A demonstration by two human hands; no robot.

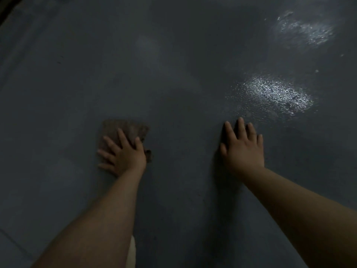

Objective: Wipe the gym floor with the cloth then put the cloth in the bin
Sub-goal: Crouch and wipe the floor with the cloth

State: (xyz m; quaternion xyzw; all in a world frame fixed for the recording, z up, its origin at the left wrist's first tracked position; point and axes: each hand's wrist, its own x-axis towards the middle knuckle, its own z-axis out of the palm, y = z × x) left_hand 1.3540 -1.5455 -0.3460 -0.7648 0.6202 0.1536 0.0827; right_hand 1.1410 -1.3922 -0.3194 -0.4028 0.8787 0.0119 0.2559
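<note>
Down on the dark grey gym floor point(173, 78), the left hand point(123, 154) lies flat with its fingers spread and straight, pressing on a brownish cloth point(125, 130). That cloth sits on the floor under the fingers, its far edge showing beyond the fingertips and a small corner poking out beside the thumb. Well apart to the right, the right hand point(242, 147) is flat too, fingers straight and held close together, palm down on the bare floor and holding nothing. Just beyond its fingertips a wet patch point(270, 95) glistens.
</note>
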